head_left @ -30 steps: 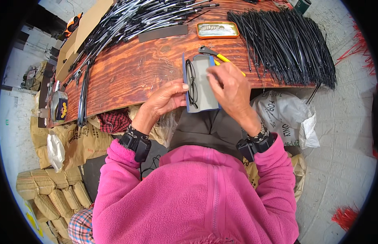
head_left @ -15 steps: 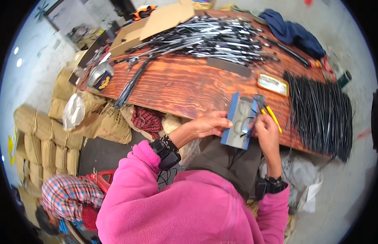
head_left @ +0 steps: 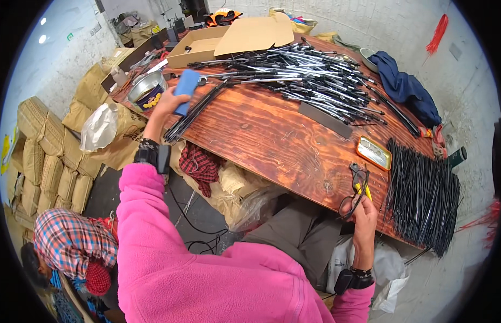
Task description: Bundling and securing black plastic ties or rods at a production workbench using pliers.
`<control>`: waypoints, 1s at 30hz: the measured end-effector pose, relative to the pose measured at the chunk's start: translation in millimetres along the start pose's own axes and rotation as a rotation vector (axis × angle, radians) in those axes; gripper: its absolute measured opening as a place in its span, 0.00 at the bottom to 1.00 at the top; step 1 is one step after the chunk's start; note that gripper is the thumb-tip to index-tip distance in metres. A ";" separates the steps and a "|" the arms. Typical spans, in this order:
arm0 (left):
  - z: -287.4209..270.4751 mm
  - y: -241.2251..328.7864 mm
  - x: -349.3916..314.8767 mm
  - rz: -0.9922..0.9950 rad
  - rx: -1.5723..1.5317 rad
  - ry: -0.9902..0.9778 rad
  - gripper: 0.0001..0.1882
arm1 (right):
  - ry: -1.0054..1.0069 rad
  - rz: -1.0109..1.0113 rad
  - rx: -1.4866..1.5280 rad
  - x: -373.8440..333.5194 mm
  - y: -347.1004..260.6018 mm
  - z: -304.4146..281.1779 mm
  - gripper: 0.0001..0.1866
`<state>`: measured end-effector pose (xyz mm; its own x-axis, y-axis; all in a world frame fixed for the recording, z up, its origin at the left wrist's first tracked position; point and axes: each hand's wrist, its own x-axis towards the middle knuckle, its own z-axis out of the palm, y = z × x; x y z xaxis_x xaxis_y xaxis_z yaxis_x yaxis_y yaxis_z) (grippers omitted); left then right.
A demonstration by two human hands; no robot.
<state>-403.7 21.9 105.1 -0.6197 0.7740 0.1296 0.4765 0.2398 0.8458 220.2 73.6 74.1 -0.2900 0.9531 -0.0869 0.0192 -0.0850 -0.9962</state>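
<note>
My left hand grips a blue glasses case, held over the left part of the wooden table. Close by are a round metal tin and a bundle of thin black rods. At the table's front right edge, my right hand pinches a pair of dark-framed eyeglasses. Behind the glasses lie pliers with yellow handles, partly covered by them and by my fingers.
A big heap of black and silver rods spreads across the back, beside an open cardboard box. To the right are a shallow orange-rimmed tin and many black strands. Someone in a checked shirt sits lower left.
The blue case, open in front of me before, has gone far left with my left hand and looks closed. My right hand has moved slightly nearer with the eyeglasses.
</note>
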 end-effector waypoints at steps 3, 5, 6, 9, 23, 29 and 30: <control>-34.0 -69.4 42.4 -0.212 0.018 -0.063 0.30 | -0.042 0.050 -0.058 -4.3 5.7 2.1 0.11; -3.0 -72.4 51.5 -0.237 -0.071 -0.075 0.28 | 0.036 0.081 -0.072 -10.9 3.4 -0.5 0.11; -15.4 -98.5 58.2 -0.214 -0.119 -0.080 0.27 | 0.013 0.094 -0.070 -8.1 0.7 2.5 0.12; -40.7 -140.9 74.8 -0.186 -0.005 0.013 0.25 | -0.061 0.092 -0.054 1.0 -5.4 7.1 0.12; 161.2 85.2 -89.3 0.304 0.050 -0.665 0.18 | -0.204 0.020 0.010 -6.1 0.7 10.9 0.12; 225.1 83.5 -67.6 0.052 -0.340 -0.689 0.20 | -0.153 0.022 0.014 -35.9 0.3 -8.7 0.12; 233.9 92.6 -68.5 0.024 -0.355 -0.719 0.20 | -0.121 0.027 0.022 -38.4 1.2 -14.3 0.12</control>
<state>-171.2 128.1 53.5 -0.0001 0.9936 -0.1128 0.1825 0.1109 0.9769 245.0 41.0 76.2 -0.4027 0.9086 -0.1107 0.0075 -0.1177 -0.9930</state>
